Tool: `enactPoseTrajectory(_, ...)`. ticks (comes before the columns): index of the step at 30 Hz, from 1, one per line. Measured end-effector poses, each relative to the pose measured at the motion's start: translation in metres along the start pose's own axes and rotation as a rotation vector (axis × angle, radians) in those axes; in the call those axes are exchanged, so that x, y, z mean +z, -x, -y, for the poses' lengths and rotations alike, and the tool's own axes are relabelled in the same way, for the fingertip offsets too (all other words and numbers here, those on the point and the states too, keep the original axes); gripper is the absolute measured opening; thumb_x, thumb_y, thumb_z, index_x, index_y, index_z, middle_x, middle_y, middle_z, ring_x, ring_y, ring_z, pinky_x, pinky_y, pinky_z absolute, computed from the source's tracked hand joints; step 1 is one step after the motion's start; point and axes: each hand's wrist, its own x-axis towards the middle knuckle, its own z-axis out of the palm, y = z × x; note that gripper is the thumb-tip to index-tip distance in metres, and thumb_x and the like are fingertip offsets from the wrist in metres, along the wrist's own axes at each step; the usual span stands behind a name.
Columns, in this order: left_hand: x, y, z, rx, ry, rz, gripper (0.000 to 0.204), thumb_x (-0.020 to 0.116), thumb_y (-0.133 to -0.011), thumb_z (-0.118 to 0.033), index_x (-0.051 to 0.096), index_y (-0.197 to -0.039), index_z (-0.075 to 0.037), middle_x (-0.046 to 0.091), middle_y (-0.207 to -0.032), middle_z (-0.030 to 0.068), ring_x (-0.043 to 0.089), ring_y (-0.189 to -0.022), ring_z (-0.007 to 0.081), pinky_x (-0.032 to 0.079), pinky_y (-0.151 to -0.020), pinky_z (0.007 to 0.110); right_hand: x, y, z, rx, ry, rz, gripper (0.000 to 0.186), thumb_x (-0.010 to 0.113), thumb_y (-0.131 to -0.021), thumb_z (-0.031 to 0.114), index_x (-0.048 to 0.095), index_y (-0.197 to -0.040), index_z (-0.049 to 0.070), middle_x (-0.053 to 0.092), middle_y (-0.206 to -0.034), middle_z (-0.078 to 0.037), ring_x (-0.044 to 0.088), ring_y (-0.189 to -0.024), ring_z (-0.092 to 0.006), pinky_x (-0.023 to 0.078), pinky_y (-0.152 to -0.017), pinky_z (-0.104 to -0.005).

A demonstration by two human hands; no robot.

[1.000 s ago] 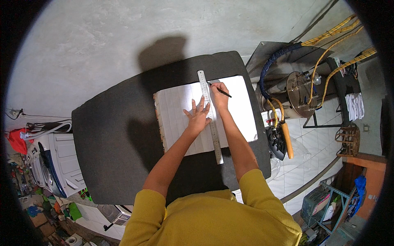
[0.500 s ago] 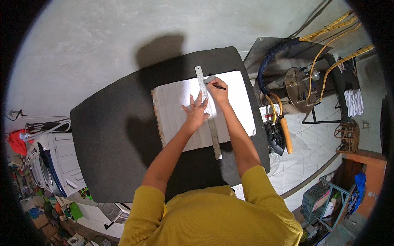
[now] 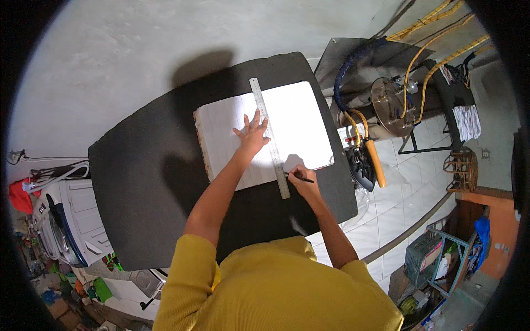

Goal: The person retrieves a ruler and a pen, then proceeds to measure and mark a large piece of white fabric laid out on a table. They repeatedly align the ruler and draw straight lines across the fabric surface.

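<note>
My left hand (image 3: 252, 137) lies spread over a steel ruler (image 3: 256, 94), pressing it down on a large open pad of white paper (image 3: 301, 121). The ruler runs front to back across the sheet, its near end past the front edge. My right hand (image 3: 303, 183) grips a dark pen (image 3: 308, 180) beside the ruler's near part, at the sheet's lower edge. The pad rests on a dark grey padded board (image 3: 132, 209).
At right stand an iron (image 3: 362, 168) with a wooden handle, a metal tank (image 3: 389, 107) with yellow hoses, and folded white cloths (image 3: 466, 122). A white appliance (image 3: 83, 215) is at left. A grey wall (image 3: 121, 71) runs behind the board.
My right hand with the pen has moved down along the ruler, from near its far end to its near end. My left hand stays spread on it. The whole view has shifted slightly.
</note>
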Motion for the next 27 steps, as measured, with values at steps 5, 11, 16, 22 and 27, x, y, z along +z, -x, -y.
enactPoseTrajectory(5,-0.003,0.0,-0.002,-0.029,-0.021,0.025,0.069,0.069,-0.075,-0.025,0.036,-0.136,-0.02,-0.003,-0.15,0.0025,-0.003,-0.135,0.0389,0.006,-0.093,0.076,-0.01,0.045,0.007,0.115,0.189,-0.053,0.02,0.06,-0.078,0.018,0.057,-0.083,-0.001,0.059,-0.073,-0.015,0.059,-0.067,-0.0237,0.046,-0.064,-0.0347)
enactPoseTrajectory(11,-0.003,0.002,-0.002,-0.017,0.0,0.003,0.07,0.069,-0.074,-0.028,0.036,-0.136,-0.021,-0.004,-0.15,0.0021,-0.003,-0.135,0.0388,0.005,-0.093,0.076,0.013,0.05,-0.014,0.234,0.242,-0.068,0.029,0.059,-0.082,0.028,0.055,-0.093,0.002,0.054,-0.086,-0.02,0.057,-0.078,-0.0343,0.045,-0.072,-0.041)
enactPoseTrajectory(16,0.005,-0.001,-0.005,0.025,-0.097,-0.104,0.069,0.07,-0.072,-0.034,0.04,-0.134,-0.023,-0.007,-0.149,0.0096,-0.006,-0.134,0.0411,0.002,-0.092,0.075,0.034,0.044,-0.027,0.163,0.324,-0.179,0.025,0.061,-0.081,0.021,0.054,-0.093,0.0,0.057,-0.08,-0.017,0.058,-0.075,-0.0296,0.045,-0.07,-0.0372)
enactPoseTrajectory(22,0.01,-0.005,-0.029,0.057,-0.127,-0.147,0.07,0.068,-0.072,-0.042,0.04,-0.134,-0.025,-0.013,-0.148,0.0138,-0.012,-0.134,0.041,-0.012,-0.093,0.071,0.008,0.039,-0.04,0.174,0.12,-0.187,0.017,0.062,-0.08,0.014,0.052,-0.087,0.002,0.054,-0.072,-0.006,0.052,-0.068,-0.0148,0.042,-0.064,-0.0293)
enactPoseTrajectory(27,0.014,-0.007,-0.032,-0.039,-0.053,-0.097,0.072,0.067,-0.07,-0.046,0.037,-0.134,-0.032,-0.013,-0.147,0.0145,-0.014,-0.133,0.0419,-0.008,-0.095,0.071,-0.006,0.039,-0.031,0.244,0.025,-0.1,0.012,0.061,-0.081,0.01,0.051,-0.083,0.004,0.048,-0.071,0.001,0.045,-0.068,-0.0091,0.039,-0.064,-0.0256)
